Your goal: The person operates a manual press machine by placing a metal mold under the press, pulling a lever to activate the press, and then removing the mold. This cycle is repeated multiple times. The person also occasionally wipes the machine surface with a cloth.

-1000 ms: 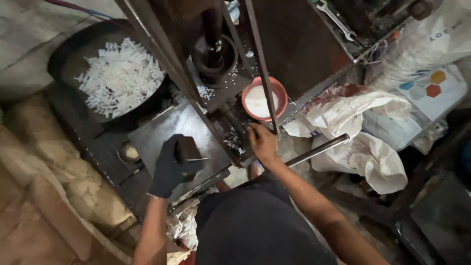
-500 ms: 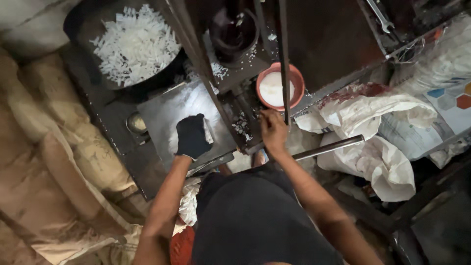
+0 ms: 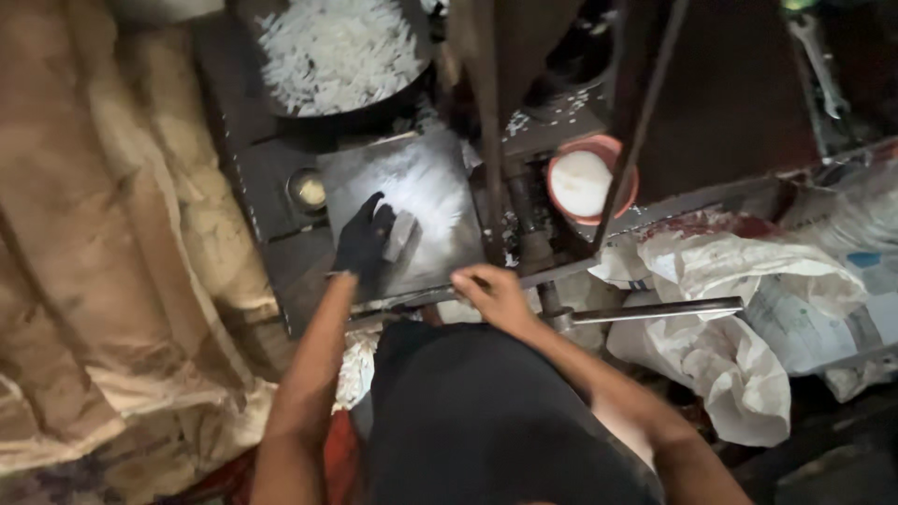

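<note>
The gloved left hand is clamped on a small grey block at the frame's centre, now resting on the steel plate dusted with white flakes; half a second ago it sat lower on the plate; the bare right hand has dropped from the frame to grip a metal rod; the orange bowl sits right of centre.

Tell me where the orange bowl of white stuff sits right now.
In the head view the orange bowl sits upper right of centre, beside the machine's vertical rods, right of the metal plate and up from the bare right hand.
</note>
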